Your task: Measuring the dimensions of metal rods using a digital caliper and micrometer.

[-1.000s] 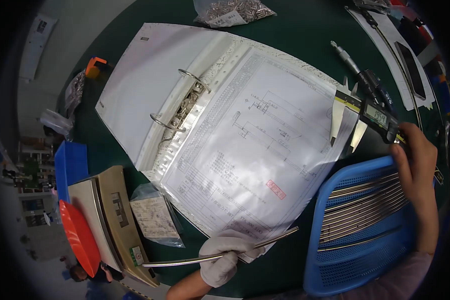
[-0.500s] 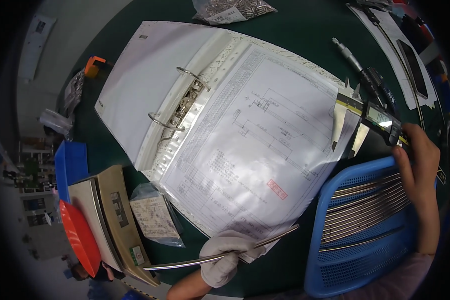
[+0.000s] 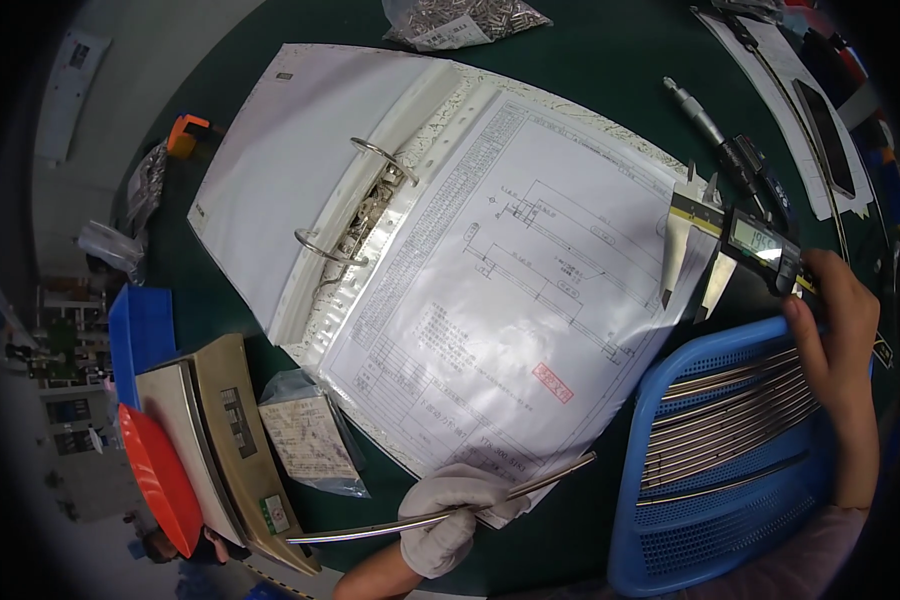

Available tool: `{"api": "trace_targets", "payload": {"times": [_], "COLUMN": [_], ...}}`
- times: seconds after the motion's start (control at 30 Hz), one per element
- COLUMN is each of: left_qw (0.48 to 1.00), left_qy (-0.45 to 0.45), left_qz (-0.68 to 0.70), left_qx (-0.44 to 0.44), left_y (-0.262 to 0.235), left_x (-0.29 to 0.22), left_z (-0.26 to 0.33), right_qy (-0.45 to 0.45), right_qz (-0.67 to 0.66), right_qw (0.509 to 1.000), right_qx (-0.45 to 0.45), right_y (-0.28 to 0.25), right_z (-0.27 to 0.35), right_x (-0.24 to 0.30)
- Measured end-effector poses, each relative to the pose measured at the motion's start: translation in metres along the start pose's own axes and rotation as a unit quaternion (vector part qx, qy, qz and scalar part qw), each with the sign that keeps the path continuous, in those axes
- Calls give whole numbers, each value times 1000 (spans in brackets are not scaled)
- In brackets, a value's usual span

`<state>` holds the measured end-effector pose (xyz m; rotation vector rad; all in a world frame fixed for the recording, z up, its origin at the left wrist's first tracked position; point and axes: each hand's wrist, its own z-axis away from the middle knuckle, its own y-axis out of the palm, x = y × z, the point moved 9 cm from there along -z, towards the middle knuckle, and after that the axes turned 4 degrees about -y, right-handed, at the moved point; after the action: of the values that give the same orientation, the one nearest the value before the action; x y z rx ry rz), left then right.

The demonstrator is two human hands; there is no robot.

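My left hand (image 3: 448, 515), in a white glove, is closed around a thin metal rod (image 3: 370, 530). The rod slants over the near edge of the open binder, its left end by the scale and its right end pointing toward the blue basket. My bare right hand (image 3: 838, 325) grips the end of a digital caliper (image 3: 740, 240). Its jaws are parted and point toward me over the binder's right edge, with nothing between them. Below that hand, a blue plastic basket (image 3: 625, 500) holds several similar metal rods (image 3: 730, 425).
The ring binder (image 3: 260, 190) lies open at a technical drawing (image 3: 510, 300). A beige scale (image 3: 232, 400), red tray (image 3: 160, 480), blue bin (image 3: 142, 325) and bagged card (image 3: 310, 440) are at left. A micrometer (image 3: 697, 112), phone (image 3: 823, 135) and bag of metal parts (image 3: 465, 22) lie farther off.
The caliper has tipped very slightly in my right hand, its jaws still parted. My left hand and the rod stay nearly where they were.
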<state>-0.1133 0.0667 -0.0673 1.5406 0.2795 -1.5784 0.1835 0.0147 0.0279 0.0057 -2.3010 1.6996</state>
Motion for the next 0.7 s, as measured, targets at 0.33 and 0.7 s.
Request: {"api": "trace_targets", "payload": {"times": [0.33,0.7], "left_qw": [1000,999], "left_qy": [-17,-28], "left_qz": [-12,-24], "left_qx": [-13,-9], "left_y": [-1,-1], "left_x": [2,3], "left_z": [1,1], "right_qy": [-12,-9], "right_qz": [0,1], "right_qw": [1000,1000], "right_qx": [-7,-8], "right_y": [-1,-1], "right_z": [0,0], "right_x": [0,0]}}
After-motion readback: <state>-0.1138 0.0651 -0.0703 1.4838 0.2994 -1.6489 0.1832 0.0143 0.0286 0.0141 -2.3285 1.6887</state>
